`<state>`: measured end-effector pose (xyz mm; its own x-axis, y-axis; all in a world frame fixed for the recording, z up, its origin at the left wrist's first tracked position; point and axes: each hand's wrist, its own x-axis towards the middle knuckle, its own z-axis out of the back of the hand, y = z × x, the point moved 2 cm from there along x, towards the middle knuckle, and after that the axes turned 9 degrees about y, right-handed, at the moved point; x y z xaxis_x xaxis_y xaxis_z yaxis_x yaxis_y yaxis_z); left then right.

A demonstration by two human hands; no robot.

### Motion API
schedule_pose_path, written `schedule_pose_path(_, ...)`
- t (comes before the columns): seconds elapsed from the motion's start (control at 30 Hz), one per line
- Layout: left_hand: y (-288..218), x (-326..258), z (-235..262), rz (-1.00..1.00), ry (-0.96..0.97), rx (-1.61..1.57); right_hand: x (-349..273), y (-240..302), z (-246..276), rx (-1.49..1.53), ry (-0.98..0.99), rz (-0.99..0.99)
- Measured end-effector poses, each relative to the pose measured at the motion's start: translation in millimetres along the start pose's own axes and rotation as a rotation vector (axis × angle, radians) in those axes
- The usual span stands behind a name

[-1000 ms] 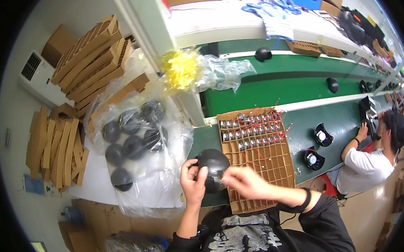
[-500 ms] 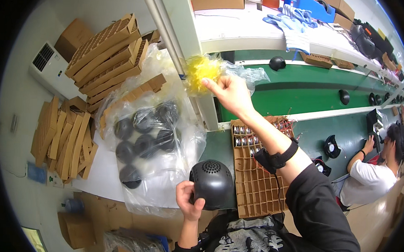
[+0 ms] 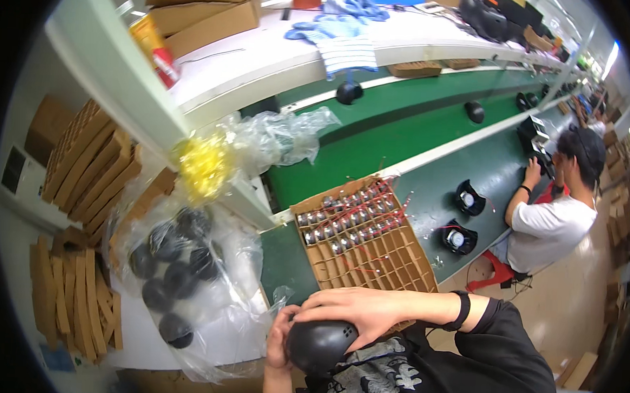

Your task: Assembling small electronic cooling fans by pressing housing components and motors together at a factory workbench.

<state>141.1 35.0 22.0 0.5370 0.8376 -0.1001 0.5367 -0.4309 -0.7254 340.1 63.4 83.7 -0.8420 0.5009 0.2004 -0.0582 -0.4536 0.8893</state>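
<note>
A black domed plastic housing (image 3: 317, 347) is held close against my body, its perforated end turned to the right. My left hand (image 3: 278, 341) grips its left side, fingers curled round the edge. Over its top lies my right hand (image 3: 359, 309), with the thumb down the right side, so both hands clasp it. A wisp of clear film (image 3: 279, 297) shows beside the left fingertips. Just beyond my hands lies a divided cardboard tray (image 3: 358, 265), its far cells filled with small round silver parts (image 3: 342, 222) with red wires.
Several black housings (image 3: 180, 278) lie under clear plastic on the left table. A yellow strip bundle (image 3: 204, 167) hangs at the white post (image 3: 116, 82). Beyond runs a green conveyor (image 3: 374, 136). A co-worker (image 3: 553, 207) sits at right near two housings with round parts (image 3: 457, 239).
My right hand has come back from the yellow strips onto the housing. The housing has been drawn closer and turned, its perforations now facing right. The view has swung rightward.
</note>
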Motion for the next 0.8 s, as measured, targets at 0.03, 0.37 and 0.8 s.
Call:
schedule_pose_path(0.03,6,5,-10,0.026,-0.042,0.021,-16,-6,-2,-0.006,-0.020,-0.012)
schedule_pose_path(0.37,81,34,-20,-0.077,0.242,0.193,-141,-104,36,1.237,-1.755,0.183)
schedule_pose_path(0.8,36,47,53,-0.125,-0.061,-0.679,-127,-98,-39,-0.596,-0.166,-0.681)
